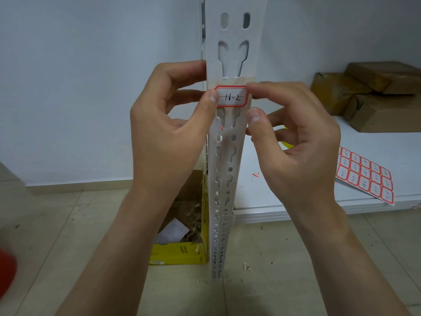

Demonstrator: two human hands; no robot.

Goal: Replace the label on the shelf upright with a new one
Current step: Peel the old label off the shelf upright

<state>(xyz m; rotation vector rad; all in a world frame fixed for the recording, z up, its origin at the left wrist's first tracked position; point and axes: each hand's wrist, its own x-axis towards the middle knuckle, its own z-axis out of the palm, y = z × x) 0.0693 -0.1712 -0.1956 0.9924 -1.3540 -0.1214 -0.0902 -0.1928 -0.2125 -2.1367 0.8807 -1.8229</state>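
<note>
Pinched label (231, 97) at frame centre against shelf upright (230, 53), with left hand (173, 124) thumb on its left edge and right hand (293, 142) forefinger on its upper-right corner. Probably needed squaring, then firm rubbing from middle outward. Had spare label sheet (364, 176) lying at right of frame.

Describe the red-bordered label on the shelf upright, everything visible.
The label is a white paper sticker with a red border and clipped corners, handwritten "16-2" in black. It lies flat across the perforated upright, over a yellowed tape strip. The thumb of the left hand presses its left end; the index fingertip of the right hand touches its upper right corner.
</note>
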